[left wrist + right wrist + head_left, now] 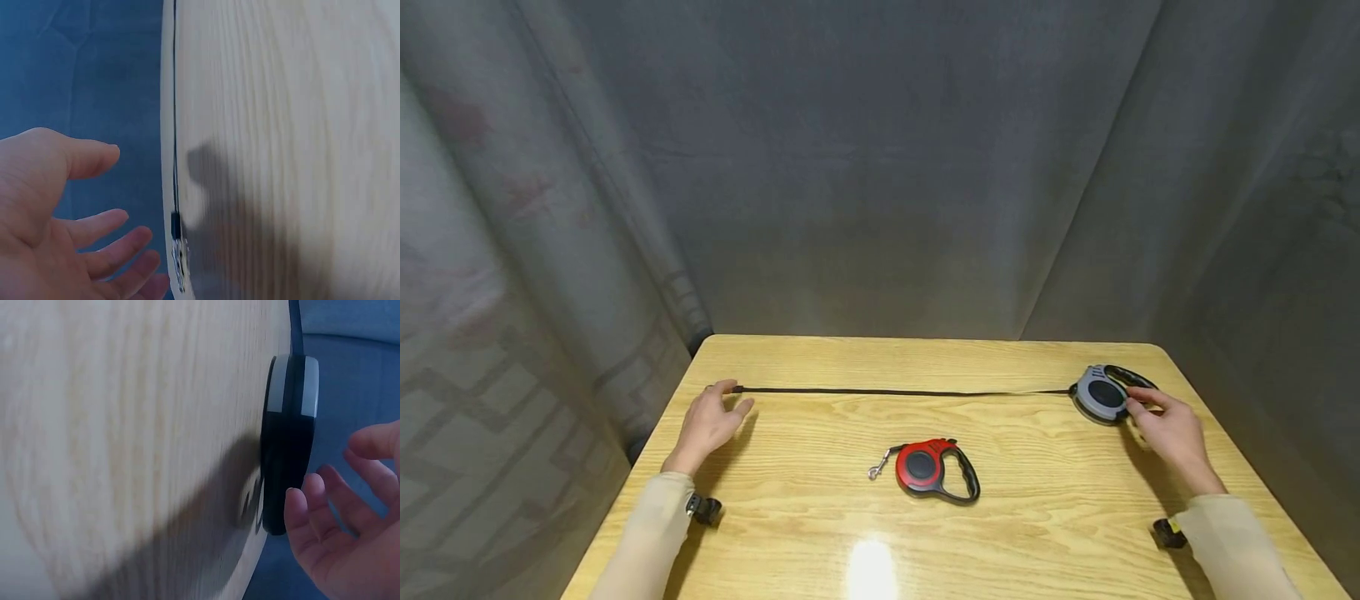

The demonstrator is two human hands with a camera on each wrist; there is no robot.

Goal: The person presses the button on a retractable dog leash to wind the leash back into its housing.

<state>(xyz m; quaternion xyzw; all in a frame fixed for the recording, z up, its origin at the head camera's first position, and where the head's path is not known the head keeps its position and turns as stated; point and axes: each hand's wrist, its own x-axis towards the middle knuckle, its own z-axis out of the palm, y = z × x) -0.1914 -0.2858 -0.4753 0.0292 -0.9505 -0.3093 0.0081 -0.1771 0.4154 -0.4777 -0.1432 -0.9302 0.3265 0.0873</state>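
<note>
A grey and black retractable dog leash (1102,395) lies at the right back of the table. Its black strap (895,392) is drawn out straight to the left. At the strap's far end, a metal clip (180,265) shows in the left wrist view. My left hand (709,427) hovers beside that clip, fingers spread and holding nothing. Over at the right, my right hand (1172,432) is beside the grey leash's handle, its fingers loosely bent and not wrapped around it. Nearer the middle lies a red and black retractable leash (919,465) with its clip (875,469) pointing left.
The wooden table (805,533) has rounded back corners, and grey curtains (865,167) hang behind and at both sides. A small dark camera (707,510) is strapped to the left wrist, another (1168,533) to the right.
</note>
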